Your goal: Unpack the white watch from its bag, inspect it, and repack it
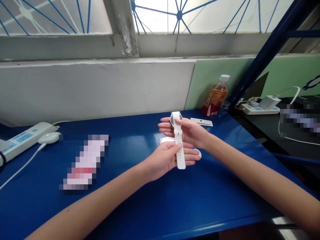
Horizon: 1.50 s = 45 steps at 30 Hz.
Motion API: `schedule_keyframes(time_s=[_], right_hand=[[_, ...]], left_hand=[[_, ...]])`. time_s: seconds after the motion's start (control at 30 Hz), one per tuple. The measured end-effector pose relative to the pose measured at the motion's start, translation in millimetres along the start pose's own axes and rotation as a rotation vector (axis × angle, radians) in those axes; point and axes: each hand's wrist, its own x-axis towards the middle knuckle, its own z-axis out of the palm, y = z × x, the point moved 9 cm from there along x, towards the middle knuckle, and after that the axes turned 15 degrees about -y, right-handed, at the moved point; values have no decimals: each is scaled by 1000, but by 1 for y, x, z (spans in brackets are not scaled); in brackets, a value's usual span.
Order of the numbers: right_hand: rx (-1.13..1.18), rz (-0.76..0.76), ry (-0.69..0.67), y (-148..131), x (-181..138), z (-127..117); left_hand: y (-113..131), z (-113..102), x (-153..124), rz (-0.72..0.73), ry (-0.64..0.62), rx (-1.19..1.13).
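A white wristwatch is held lengthwise between my two hands above the blue desk. Its buckle sits mid-strap, and the strap's holed end points toward me. My left hand pinches that lower end, thumb on top and fingers stretched flat underneath. My right hand grips the upper part near the watch case, its thumb pressed on the strap. The case is seen only at its edge; its dial is hidden. Behind my left hand lies a white item, partly covered. A round white piece shows past my left fingertips.
The blue desk meets a wall. At the back right stand a drink bottle and a flat white card-like piece. On the left are a blurred-out phone-like object, a power strip and a white charger puck with cable.
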Motion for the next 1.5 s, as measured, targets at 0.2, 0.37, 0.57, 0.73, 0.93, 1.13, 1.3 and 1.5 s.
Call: schedule_keyframes(time_s=[0.2, 0.37, 0.57, 0.73, 0.93, 1.13, 1.3, 1.5], right_hand=[[84, 80, -73, -1, 3, 5], [133, 92, -198, -4, -3, 12], [133, 52, -225, -11, -7, 14], [144, 44, -229, -9, -6, 12], [135, 48, -253, -7, -7, 12], [135, 53, -259, -7, -8, 10], [138, 38, -229, -8, -8, 10], [120, 35, -181, -6, -7, 7]], left_hand=[[1, -2, -1, 1, -18, 8], [0, -5, -1, -33, -35, 17], [-2, -6, -1, -57, -85, -38], [-1, -2, -2, -63, -125, -50], [0, 4, -2, -81, -172, -80], [-2, 3, -2, -87, -179, -107], [-2, 0, -1, -86, -173, -114], [0, 2, -3, -87, -165, -113]])
